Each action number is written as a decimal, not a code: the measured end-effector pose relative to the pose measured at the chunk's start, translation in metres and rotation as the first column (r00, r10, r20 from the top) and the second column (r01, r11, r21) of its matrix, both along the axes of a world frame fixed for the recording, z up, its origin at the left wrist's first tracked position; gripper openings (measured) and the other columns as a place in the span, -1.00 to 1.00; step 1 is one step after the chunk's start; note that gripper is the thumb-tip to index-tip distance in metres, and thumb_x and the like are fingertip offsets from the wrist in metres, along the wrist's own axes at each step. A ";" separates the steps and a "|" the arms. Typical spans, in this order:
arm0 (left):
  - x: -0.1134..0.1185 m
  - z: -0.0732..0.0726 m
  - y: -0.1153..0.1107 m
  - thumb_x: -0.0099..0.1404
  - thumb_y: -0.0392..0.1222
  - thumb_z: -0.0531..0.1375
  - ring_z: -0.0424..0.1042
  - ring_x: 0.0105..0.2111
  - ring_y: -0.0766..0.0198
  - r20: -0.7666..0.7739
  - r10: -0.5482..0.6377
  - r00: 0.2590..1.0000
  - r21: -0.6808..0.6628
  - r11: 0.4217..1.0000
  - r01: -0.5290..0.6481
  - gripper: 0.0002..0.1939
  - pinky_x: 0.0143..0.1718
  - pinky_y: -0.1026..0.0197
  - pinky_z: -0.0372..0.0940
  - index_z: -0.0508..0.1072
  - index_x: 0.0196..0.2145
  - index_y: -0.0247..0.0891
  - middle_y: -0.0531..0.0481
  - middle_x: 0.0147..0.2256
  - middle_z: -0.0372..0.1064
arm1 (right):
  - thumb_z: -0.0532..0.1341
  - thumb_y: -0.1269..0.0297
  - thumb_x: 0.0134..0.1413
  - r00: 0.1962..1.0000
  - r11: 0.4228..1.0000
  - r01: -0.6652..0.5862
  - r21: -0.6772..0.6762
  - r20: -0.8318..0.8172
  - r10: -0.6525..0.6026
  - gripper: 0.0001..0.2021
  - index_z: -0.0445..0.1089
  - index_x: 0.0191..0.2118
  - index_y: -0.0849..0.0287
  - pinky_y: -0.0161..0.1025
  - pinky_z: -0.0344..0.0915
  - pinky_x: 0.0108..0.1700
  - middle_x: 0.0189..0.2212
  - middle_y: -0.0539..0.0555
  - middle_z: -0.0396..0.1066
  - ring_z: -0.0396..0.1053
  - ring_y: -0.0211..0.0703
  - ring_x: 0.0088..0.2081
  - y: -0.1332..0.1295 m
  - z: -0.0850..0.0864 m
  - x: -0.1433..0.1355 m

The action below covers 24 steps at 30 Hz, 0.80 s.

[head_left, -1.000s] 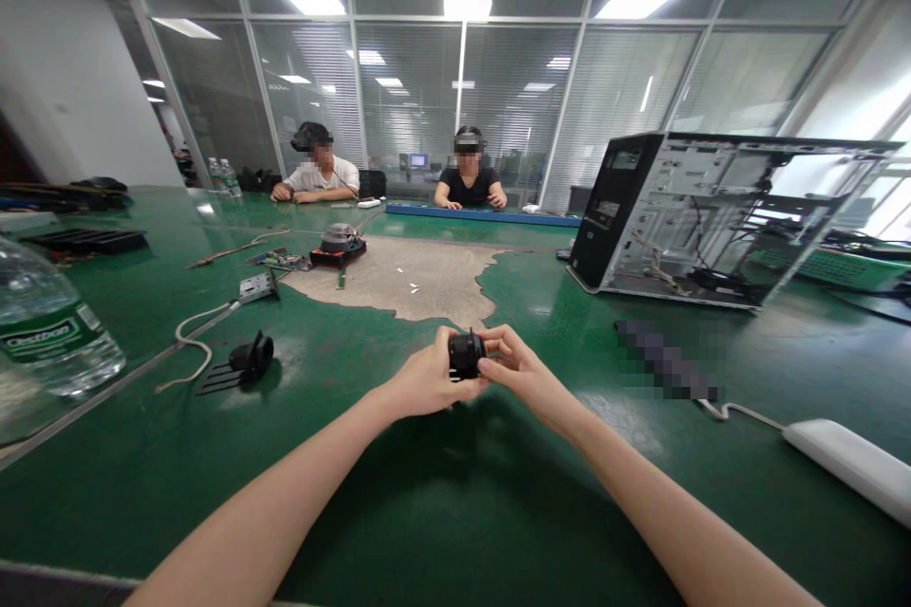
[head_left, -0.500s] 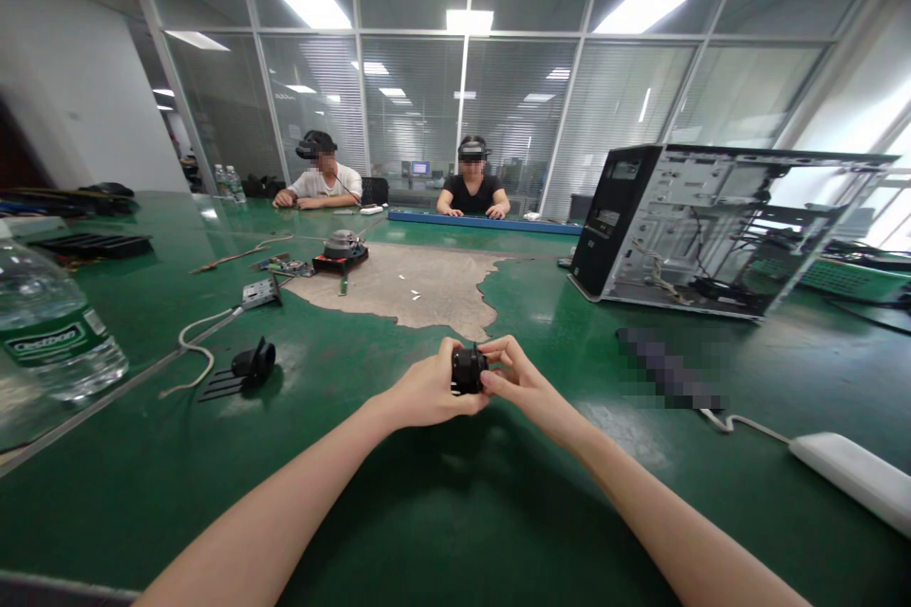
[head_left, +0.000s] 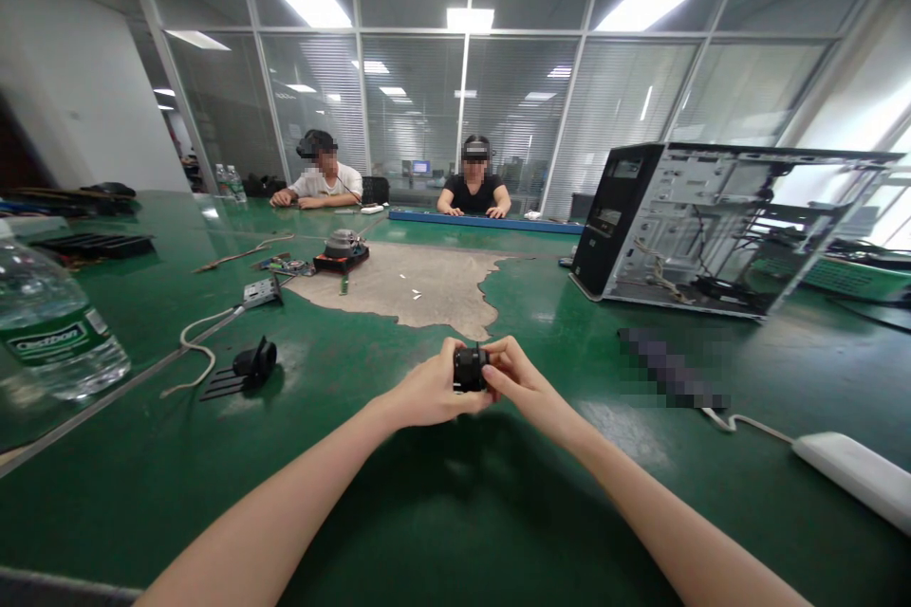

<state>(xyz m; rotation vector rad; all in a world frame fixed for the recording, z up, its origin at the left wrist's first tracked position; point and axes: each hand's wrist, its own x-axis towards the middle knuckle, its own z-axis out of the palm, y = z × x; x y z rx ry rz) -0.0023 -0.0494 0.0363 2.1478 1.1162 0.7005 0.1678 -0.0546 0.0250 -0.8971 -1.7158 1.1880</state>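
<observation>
Between my hands, above the green table, is a small black cylindrical part [head_left: 468, 368] with a rim or flange toward its right end. My left hand [head_left: 425, 391] is closed around its left side, thumb below and fingers behind. The fingertips and thumb of my right hand [head_left: 518, 374] pinch its right end. Its underside and far side are hidden by my fingers. To the left on the table lies a black pronged piece [head_left: 246, 366] with a round end.
A water bottle [head_left: 58, 327] stands at left, near a cable [head_left: 206, 349] with a metal box [head_left: 262, 292]. An opened computer case [head_left: 619, 228] is at right. Nearer lies a white power strip [head_left: 854, 474]. Two people [head_left: 324, 182] sit across the table [head_left: 342, 503].
My right fingers and thumb have shifted slightly on the black part's right end. Both hands keep their hold, and the things on the table stay in place.
</observation>
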 end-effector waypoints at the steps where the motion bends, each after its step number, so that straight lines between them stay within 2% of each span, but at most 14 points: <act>1: 0.000 0.000 0.000 0.03 0.08 0.13 0.38 -0.43 0.19 0.019 -0.008 1.000 -0.025 1.000 0.009 -0.48 -0.46 0.25 0.22 0.06 -0.15 -0.26 -0.06 -0.34 0.33 | 0.11 0.14 -0.02 1.000 1.000 -0.006 0.025 0.003 0.006 -0.76 0.10 -0.23 0.08 -0.33 0.21 -0.38 -0.40 -0.06 0.22 0.25 -0.36 -0.46 -0.001 0.002 0.001; 3: 0.000 -0.001 0.001 0.04 0.10 0.12 0.38 -0.44 0.20 0.029 -0.010 1.000 -0.033 0.999 0.011 -0.47 -0.47 0.25 0.22 0.05 -0.15 -0.26 -0.07 -0.33 0.33 | 0.12 0.16 -0.02 1.000 1.000 -0.005 0.029 -0.008 0.005 -0.74 0.11 -0.20 0.07 -0.31 0.23 -0.34 -0.33 -0.03 0.21 0.25 -0.35 -0.41 -0.002 0.003 0.001; 8: 0.001 -0.003 -0.001 0.01 0.08 0.15 0.37 -0.38 0.13 -0.062 0.043 0.997 0.130 0.991 -0.035 -0.44 -0.42 0.21 0.21 0.05 -0.13 -0.25 -0.08 -0.34 0.33 | 0.03 0.08 0.03 0.993 0.994 0.083 -0.078 -0.083 -0.089 -0.79 0.12 -0.29 0.09 -0.36 0.20 -0.47 -0.52 -0.10 0.16 0.20 -0.38 -0.53 0.002 -0.004 -0.006; 11: 0.001 -0.003 -0.002 0.00 0.07 0.16 0.37 -0.37 0.12 -0.086 0.065 0.994 0.179 0.983 -0.048 -0.42 -0.43 0.22 0.20 0.05 -0.11 -0.25 -0.09 -0.32 0.33 | 0.04 0.07 0.01 0.988 0.983 0.084 -0.160 -0.118 -0.104 -0.78 0.14 -0.31 0.10 -0.36 0.19 -0.49 -0.54 -0.11 0.15 0.19 -0.38 -0.55 0.003 -0.006 -0.008; 13: 0.000 -0.003 0.000 0.01 0.08 0.14 0.37 -0.39 0.12 -0.076 0.058 0.995 0.155 0.987 -0.046 -0.43 -0.43 0.22 0.20 0.05 -0.12 -0.25 -0.08 -0.34 0.33 | 0.08 0.10 -0.01 0.990 0.988 0.066 -0.142 -0.114 -0.082 -0.79 0.16 -0.30 0.11 -0.34 0.21 -0.44 -0.48 -0.08 0.18 0.22 -0.36 -0.50 0.002 -0.004 -0.007; 18: -0.002 -0.003 0.004 0.04 0.10 0.11 0.37 -0.47 0.19 -0.028 0.037 0.999 0.050 0.998 -0.036 -0.45 -0.47 0.24 0.20 0.04 -0.12 -0.26 -0.06 -0.36 0.34 | 0.18 0.17 -0.10 0.997 1.000 0.028 0.013 -0.069 -0.027 -0.71 0.18 -0.21 0.07 -0.25 0.21 -0.23 -0.27 0.01 0.24 0.26 -0.25 -0.28 -0.002 0.004 -0.002; 24: 0.000 -0.004 0.000 0.00 0.10 0.14 0.36 -0.39 0.12 -0.088 0.063 0.994 0.159 0.986 -0.048 -0.42 -0.45 0.23 0.19 0.06 -0.12 -0.25 -0.08 -0.35 0.33 | 0.14 0.10 -0.07 0.984 0.989 0.144 -0.034 -0.104 -0.147 -0.78 0.20 -0.37 0.13 -0.28 0.23 -0.32 -0.43 -0.03 0.23 0.23 -0.27 -0.36 0.004 -0.001 -0.006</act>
